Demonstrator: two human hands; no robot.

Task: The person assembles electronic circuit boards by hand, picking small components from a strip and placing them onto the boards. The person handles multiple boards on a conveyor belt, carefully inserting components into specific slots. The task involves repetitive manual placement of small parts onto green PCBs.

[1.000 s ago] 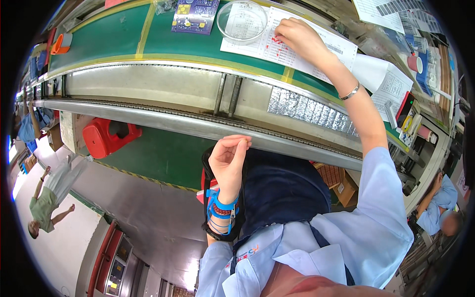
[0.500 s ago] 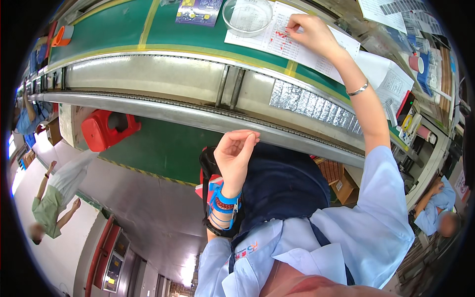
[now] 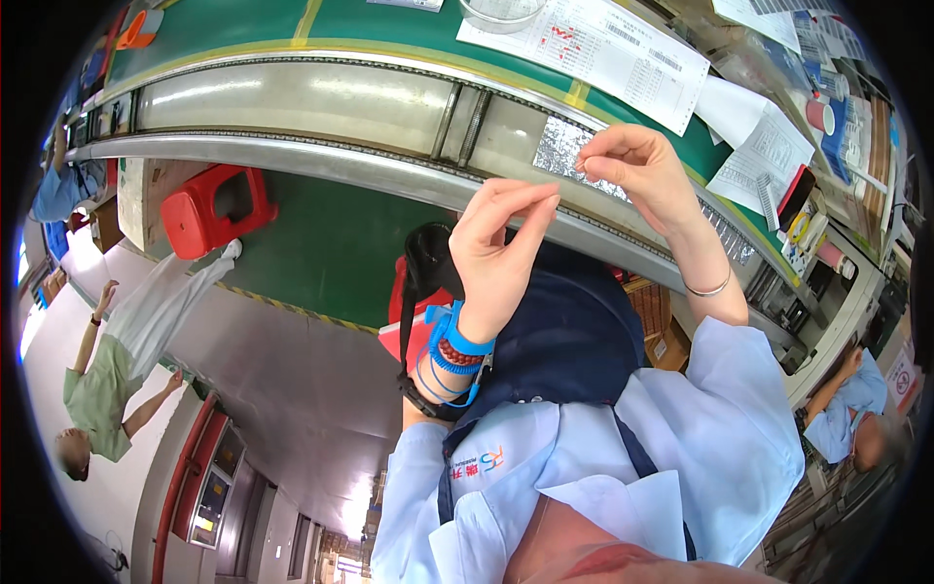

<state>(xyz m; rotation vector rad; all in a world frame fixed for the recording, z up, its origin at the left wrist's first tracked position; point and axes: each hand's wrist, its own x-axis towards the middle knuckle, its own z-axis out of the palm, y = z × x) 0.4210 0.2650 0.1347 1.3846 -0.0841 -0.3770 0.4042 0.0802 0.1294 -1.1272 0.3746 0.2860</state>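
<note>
My left hand (image 3: 494, 255) is raised in front of the bench's metal rail, thumb and fingers drawn together in a pinch. Whatever it may hold is too small to make out. Facing it, a short gap away, my right hand (image 3: 646, 177) is also pinched. A tiny speck shows at its fingertips, but I cannot tell its kind. Past the right hand, a printed sheet (image 3: 637, 66) with red marks lies on the green bench top (image 3: 389, 31). On the sheet's left end stands a clear round dish (image 3: 503, 23), cut off by the upper edge.
A silvery foil sheet (image 3: 561, 146) lies in the trough behind the metal rail (image 3: 321, 151). More papers (image 3: 769, 161) and a pink roll (image 3: 819, 116) sit at the right. A red stool (image 3: 195, 216) is on the left. Other people (image 3: 102, 389) are around.
My right hand has come back from the marked sheet toward me, over the trough. My left hand has risen toward it. The view has shifted, so the dish sits higher.
</note>
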